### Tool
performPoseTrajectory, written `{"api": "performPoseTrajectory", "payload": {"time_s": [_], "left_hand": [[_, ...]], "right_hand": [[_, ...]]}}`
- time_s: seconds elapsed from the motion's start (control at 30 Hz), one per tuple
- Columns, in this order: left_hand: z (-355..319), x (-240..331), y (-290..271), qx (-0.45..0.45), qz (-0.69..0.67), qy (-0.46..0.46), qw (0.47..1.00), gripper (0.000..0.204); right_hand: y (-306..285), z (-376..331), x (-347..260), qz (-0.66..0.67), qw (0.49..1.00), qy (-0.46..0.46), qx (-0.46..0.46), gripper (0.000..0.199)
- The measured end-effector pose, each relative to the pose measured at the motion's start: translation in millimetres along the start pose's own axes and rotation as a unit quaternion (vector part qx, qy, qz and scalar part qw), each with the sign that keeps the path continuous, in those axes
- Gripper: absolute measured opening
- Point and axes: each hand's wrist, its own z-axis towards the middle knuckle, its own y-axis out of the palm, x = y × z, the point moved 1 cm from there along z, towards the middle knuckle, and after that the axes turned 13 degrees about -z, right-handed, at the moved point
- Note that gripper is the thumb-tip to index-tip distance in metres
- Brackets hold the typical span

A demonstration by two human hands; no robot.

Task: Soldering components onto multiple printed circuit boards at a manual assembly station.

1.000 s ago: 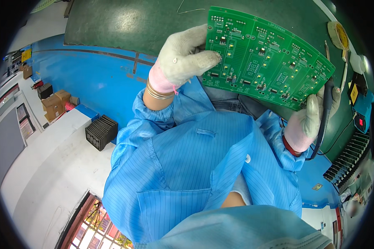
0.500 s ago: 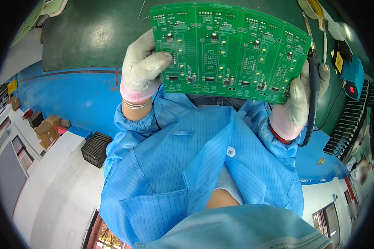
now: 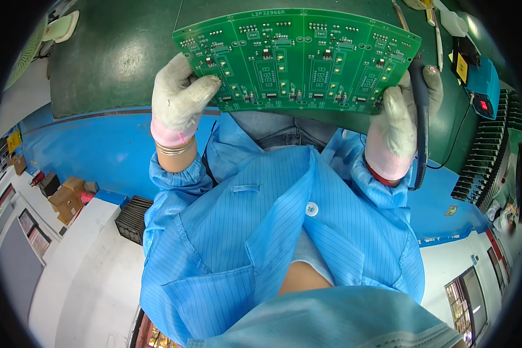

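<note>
A wide green circuit board [image 3: 298, 64], made of several joined panels with small chips and parts on it, is held up between my gloved hands above the bench. My left hand [image 3: 181, 95] pinches its left edge, thumb on the face and the other fingers behind. At the lower right corner my right hand [image 3: 400, 113] grips the board with its thumb in front. A soldering iron [image 3: 421, 110] with a black handle also sits in my right hand, its tip pointing away past the board's right edge.
The green bench mat [image 3: 113, 64] lies under the board. On the right stand a blue soldering station [image 3: 482, 87] with a red display and a long black slotted rack [image 3: 487, 156]. A second black rack [image 3: 134, 219] and cardboard boxes [image 3: 66, 197] are at the left, beyond the bench.
Both hands and the board have shifted left in view. The board's lower edge has tipped, so its face looks shorter and more slanted. The grips stay the same.
</note>
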Motion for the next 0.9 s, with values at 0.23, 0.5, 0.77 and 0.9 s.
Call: {"api": "performPoseTrajectory", "payload": {"time_s": [0.23, 0.5, 0.77, 0.9], "left_hand": [[20.3, -9.6, 2.1, -0.124, 0.126, 0.244, 0.954, 0.018], [18.5, -27.4, -8.1, -0.141, 0.121, 0.376, 0.908, 0.032], [18.3, -41.2, -14.0, -0.122, 0.058, 0.355, 0.925, 0.020], [22.2, -49.5, -22.3, -0.133, -0.002, 0.324, 0.937, 0.020]], "right_hand": [[-3.2, 0.3, 12.7, -0.027, 0.998, -0.046, 0.044, 0.053], [-7.5, -0.1, 28.2, -0.139, 0.982, -0.130, 0.007, 0.047], [-4.2, -0.1, 25.0, -0.121, 0.984, -0.131, -0.005, 0.048], [5.4, 1.8, 21.7, -0.062, 0.987, -0.148, 0.025, 0.051]]}}
